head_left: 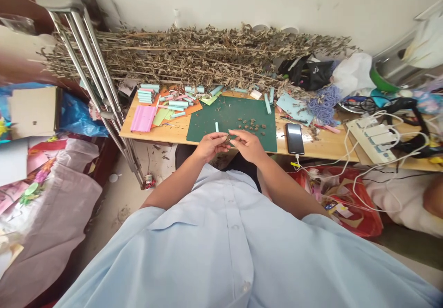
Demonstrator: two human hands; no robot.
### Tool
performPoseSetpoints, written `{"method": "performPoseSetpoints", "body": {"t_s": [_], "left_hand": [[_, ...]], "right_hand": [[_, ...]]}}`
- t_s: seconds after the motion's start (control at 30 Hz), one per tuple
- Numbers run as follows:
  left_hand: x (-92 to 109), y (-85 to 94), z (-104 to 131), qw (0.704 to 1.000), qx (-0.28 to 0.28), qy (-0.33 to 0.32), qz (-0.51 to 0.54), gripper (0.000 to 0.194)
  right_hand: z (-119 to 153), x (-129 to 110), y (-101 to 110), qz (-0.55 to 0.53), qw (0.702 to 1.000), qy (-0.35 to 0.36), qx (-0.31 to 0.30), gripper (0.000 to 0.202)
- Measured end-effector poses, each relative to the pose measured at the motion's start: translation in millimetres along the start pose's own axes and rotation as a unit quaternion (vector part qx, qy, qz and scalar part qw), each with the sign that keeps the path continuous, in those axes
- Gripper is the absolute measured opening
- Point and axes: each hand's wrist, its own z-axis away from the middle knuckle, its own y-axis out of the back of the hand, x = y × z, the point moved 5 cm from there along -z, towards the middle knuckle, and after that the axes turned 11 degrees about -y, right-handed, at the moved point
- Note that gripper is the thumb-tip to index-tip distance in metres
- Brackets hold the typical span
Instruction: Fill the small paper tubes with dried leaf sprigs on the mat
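Note:
My left hand (pixel 212 145) and my right hand (pixel 249 146) meet over the near edge of a green cutting mat (pixel 207 114). Their fingertips pinch a small clump of dried leaves (pixel 228 138) between them. Just beyond my left fingers a pale blue paper tube (pixel 217 126) stands on the mat. Several crumbled leaf balls (pixel 252 124) lie scattered on the mat past my right hand. Fingers partly hide the clump.
Dried leafy stalks (pixel 194 54) are heaped along the wall. Paper tubes (pixel 178 104) and pink folded paper (pixel 143 118) lie left. At right are a phone (pixel 294 138) on a cable and a power strip (pixel 372 137). Metal crutches (pixel 93 68) lean at the table's left end.

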Motion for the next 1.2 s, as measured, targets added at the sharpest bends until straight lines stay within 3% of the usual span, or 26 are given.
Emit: {"method": "performPoseSetpoints", "body": {"t_s": [0.17, 0.3, 0.43, 0.93, 1.2], "left_hand": [[-1.4, -6.8, 3.1, 0.999, -0.020, -0.001, -0.033, 0.044], [-6.4, -7.2, 1.7, 0.999, -0.017, -0.005, -0.031, 0.045], [-10.9, -9.0, 3.2, 1.000, -0.010, 0.009, -0.021, 0.043], [-19.3, -9.9, 7.5, 0.999, 0.022, 0.016, -0.034, 0.043], [-20.0, -13.3, 11.2, 0.998, 0.028, 0.032, -0.038, 0.038]], "right_hand": [[1.2, -1.2, 6.3, 0.036, 0.999, 0.022, -0.031, 0.032], [5.8, -5.2, 8.3, 0.053, 0.997, 0.056, -0.008, 0.020], [10.4, -7.2, 9.3, 0.059, 0.997, 0.045, 0.007, 0.016], [15.0, -9.3, 12.8, 0.094, 0.994, 0.052, 0.006, 0.012], [18.0, -17.4, 12.7, 0.155, 0.984, 0.081, -0.026, 0.020]]}}
